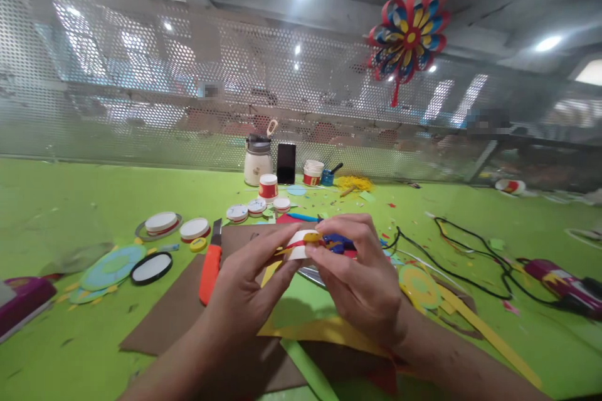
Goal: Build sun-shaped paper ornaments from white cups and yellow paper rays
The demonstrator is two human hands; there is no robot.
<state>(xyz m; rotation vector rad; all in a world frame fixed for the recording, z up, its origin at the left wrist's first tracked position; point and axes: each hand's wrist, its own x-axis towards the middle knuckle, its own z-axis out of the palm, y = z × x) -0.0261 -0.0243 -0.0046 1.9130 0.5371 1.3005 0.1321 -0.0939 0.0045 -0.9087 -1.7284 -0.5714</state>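
Both hands are raised over brown cardboard (164, 319) at the middle of the table. My left hand (249, 276) pinches the left end of a small curved paper piece (297, 250), white with a red band and a yellow part. My right hand (360, 266) closes its thumb and fingers on the right end of the same piece. An orange utility knife (210, 272) lies just left of my left hand. Blue-handled scissors (337, 242) are partly hidden behind my right hand. Green paper (301, 301) and a yellow paper strip (329, 331) lie beneath the hands.
A purple tool with a black cord (559, 282) lies right. Left are a black-rimmed disc (151, 268), pale blue paper discs (113, 266) and white lids (195, 229). A bottle (258, 163), phone (286, 163) and tubs (313, 172) stand behind. A paper flower (411, 37) hangs above.
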